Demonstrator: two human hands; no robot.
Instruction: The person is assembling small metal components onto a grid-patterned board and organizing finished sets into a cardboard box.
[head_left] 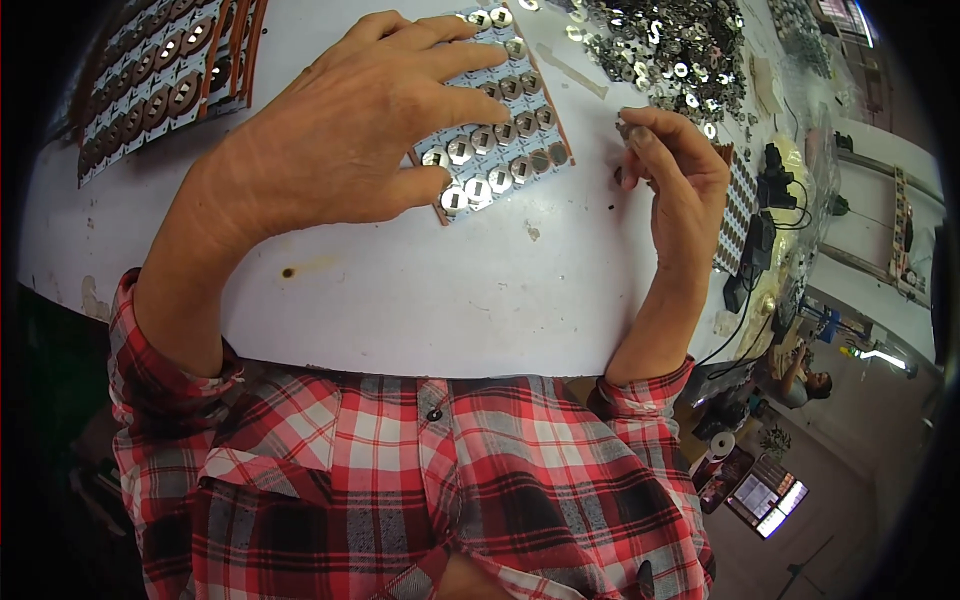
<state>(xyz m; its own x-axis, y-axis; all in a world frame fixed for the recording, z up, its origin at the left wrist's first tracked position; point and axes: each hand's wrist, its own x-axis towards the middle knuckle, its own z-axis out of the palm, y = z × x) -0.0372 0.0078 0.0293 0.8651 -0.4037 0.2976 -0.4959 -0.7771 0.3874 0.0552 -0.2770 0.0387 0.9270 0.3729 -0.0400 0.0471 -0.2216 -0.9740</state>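
My left hand (360,120) lies flat, fingers spread, on a panel of small white circuit boards (500,130) with round metal discs set in its cells. My right hand (680,170) is raised to the right of the panel, its fingertips pinched on a small metal part (622,128). Behind it a heap of loose shiny metal discs (670,50) covers the white table (420,290). Red plaid sleeves cover both forearms.
A stack of similar panels in red-brown frames (160,80) sits at the far left. Another dark panel (738,210), black cables and a small device (765,190) lie at the table's right edge. Another person (800,375) sits lower right.
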